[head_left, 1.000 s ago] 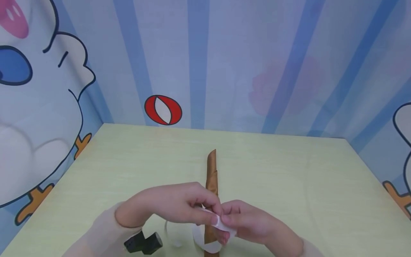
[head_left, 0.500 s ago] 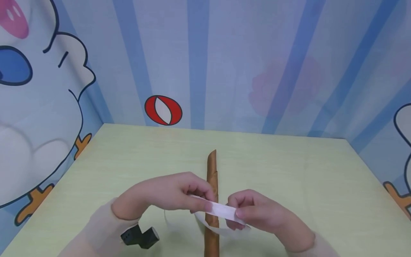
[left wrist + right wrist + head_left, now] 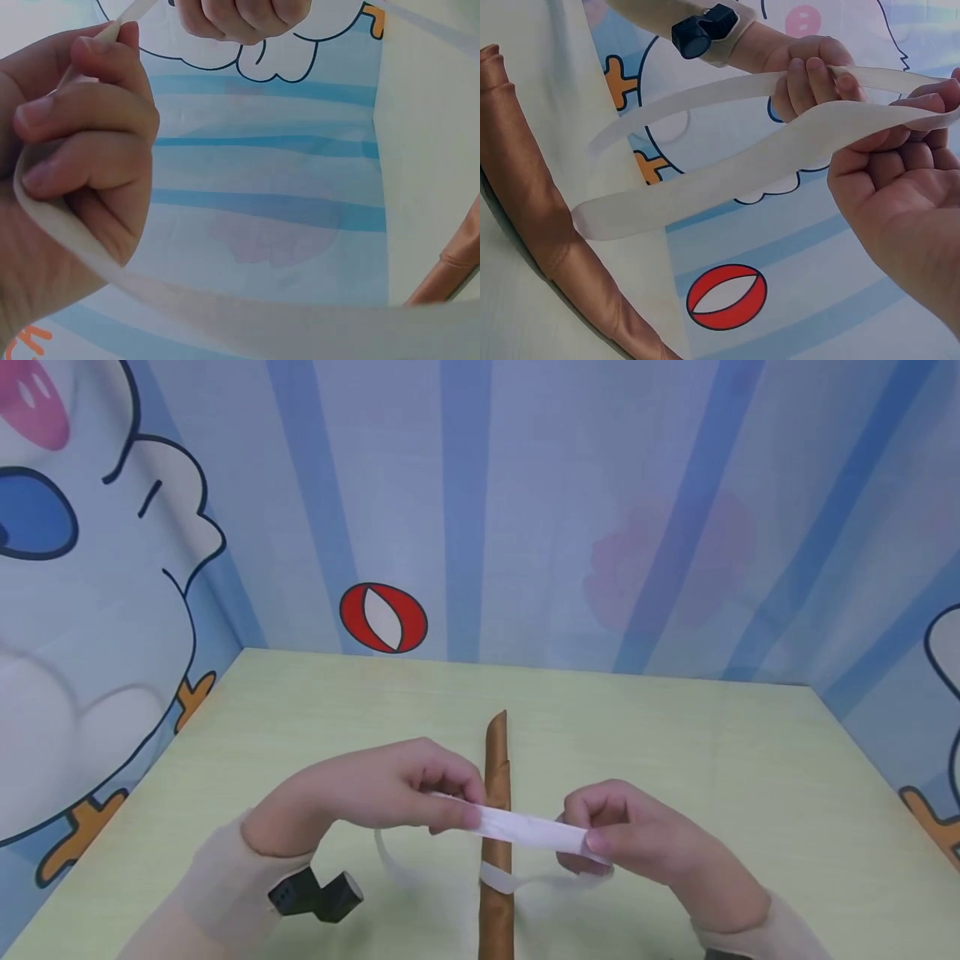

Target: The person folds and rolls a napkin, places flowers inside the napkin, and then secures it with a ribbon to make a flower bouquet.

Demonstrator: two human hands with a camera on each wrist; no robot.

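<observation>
A long brown roll, like tightly rolled satiny cloth, lies lengthwise on the table. A white ribbon is stretched above it between my two hands. My left hand pinches the ribbon between thumb and fingers, left of the roll, and a loose tail hangs below it. To the right, my right hand pinches the other end of the stretched length. From the right hand the ribbon also sags back to the roll, where a band of it crosses the top. The underside of the roll is hidden.
The pale green table stretches to a blue striped backdrop with cartoon prints along its back and sides. A black wrist camera is strapped under my left sleeve.
My hands have drawn apart and risen, the right one moving rightward, the left one leftward. The ribbon between them has lengthened, and the band across the roll has come into view.
</observation>
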